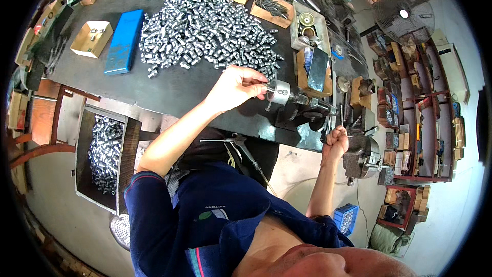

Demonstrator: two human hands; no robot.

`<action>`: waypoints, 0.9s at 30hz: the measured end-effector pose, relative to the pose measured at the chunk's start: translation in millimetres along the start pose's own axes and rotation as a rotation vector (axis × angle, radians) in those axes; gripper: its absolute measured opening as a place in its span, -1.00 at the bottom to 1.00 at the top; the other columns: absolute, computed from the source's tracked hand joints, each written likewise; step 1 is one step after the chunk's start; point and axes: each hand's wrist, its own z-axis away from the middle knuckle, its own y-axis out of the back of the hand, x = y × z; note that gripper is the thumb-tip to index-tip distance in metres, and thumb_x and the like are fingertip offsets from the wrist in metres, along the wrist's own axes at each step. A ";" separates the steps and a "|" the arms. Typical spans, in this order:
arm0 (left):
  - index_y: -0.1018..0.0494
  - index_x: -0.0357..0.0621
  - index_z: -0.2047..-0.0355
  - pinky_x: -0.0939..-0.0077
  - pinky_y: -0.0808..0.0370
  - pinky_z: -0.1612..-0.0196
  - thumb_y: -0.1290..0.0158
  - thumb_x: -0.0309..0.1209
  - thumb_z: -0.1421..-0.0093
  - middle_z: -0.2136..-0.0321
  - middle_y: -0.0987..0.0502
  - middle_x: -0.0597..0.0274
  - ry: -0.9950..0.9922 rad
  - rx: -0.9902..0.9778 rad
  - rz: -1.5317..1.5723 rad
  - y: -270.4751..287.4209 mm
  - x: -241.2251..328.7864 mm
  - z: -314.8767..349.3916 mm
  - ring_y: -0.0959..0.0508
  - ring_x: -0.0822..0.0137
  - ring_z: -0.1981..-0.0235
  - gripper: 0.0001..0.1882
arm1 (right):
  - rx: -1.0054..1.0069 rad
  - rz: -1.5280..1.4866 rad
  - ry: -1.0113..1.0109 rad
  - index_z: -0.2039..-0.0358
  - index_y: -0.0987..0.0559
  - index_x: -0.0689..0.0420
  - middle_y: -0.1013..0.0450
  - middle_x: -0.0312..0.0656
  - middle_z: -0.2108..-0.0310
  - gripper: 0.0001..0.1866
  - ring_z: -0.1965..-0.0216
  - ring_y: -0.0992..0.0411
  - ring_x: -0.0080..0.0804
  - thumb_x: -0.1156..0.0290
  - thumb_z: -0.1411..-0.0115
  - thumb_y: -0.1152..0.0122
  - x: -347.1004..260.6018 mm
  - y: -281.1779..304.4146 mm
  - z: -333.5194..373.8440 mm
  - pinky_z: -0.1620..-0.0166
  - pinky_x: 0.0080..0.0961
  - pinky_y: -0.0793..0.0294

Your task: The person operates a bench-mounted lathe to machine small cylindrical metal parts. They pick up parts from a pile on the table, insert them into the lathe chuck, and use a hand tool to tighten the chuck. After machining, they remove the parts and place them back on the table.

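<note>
At the bench's front edge, my left hand (237,88) pinches a small metal part against the face of a round silver chuck (279,92). Fingertips hide most of that part. The chuck belongs to a small dark bench machine (310,105) lying to its right. My right hand (335,142) is closed around the lower end of a thin metal lever (342,117) at the machine's right end. Beyond my left hand spreads a large heap of shiny metal fittings (205,33) on the dark bench top (169,90).
Left of the heap are a blue case (124,41) and a small open box (92,38). A deep bin (132,149) of fittings stands below left. An air gun (238,141) hangs under the edge. A vise (361,156) sits right, near shelves (433,123).
</note>
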 end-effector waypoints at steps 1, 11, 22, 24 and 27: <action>-0.42 -0.42 0.32 0.62 -0.47 0.33 -0.02 -0.63 -0.03 0.48 -0.51 0.13 -0.025 -0.002 0.007 -0.7 -1.5 0.2 -0.53 0.41 0.45 -0.83 | -0.012 0.009 -0.002 0.44 -0.34 0.21 -0.08 -0.40 0.72 -0.87 0.74 0.08 -0.69 0.43 -0.09 0.15 1.3 3.3 -0.4 0.69 -0.75 0.11; -0.41 -0.43 0.32 0.60 -0.47 0.32 -0.01 -0.67 -0.01 0.47 -0.50 0.14 0.008 -0.032 0.056 1.0 0.9 -2.1 -0.53 0.38 0.43 -0.83 | -0.057 0.049 -0.008 0.47 -0.35 0.21 -0.09 -0.38 0.75 -0.85 0.77 0.06 -0.69 0.41 0.00 0.16 -22.9 -11.1 -20.2 0.75 -0.75 0.15; -0.44 -0.41 0.40 0.64 -0.45 0.39 -0.01 -0.71 0.05 0.53 -0.51 0.16 -0.044 -0.018 -0.232 -4.6 15.7 0.3 -0.51 0.48 0.47 -0.85 | -0.083 0.010 -0.020 0.45 -0.37 0.29 -0.09 -0.36 0.74 -0.82 0.76 0.05 -0.68 0.44 -0.07 0.17 -13.5 -52.4 -100.4 0.75 -0.75 0.10; -0.43 -0.42 0.37 0.64 -0.46 0.35 -0.02 -0.69 0.02 0.50 -0.51 0.16 -0.041 -0.049 -0.186 -3.7 14.4 -1.9 -0.52 0.45 0.45 -0.85 | -0.044 0.086 -0.015 0.38 -0.35 0.32 -0.07 -0.36 0.72 -0.79 0.75 0.06 -0.66 0.43 -0.04 0.15 -2.6 -51.8 -109.0 0.72 -0.74 0.06; -0.45 -0.38 0.38 0.63 -0.46 0.36 -0.08 -0.64 0.07 0.49 -0.53 0.12 -0.091 -0.028 -0.504 -9.9 20.7 -0.3 -0.54 0.42 0.46 -0.82 | 0.118 0.250 0.036 0.48 -0.40 0.31 -0.24 -0.31 0.66 -0.84 0.70 -0.13 -0.61 0.51 -0.01 0.16 16.9 -44.6 -108.1 0.68 -0.75 -0.06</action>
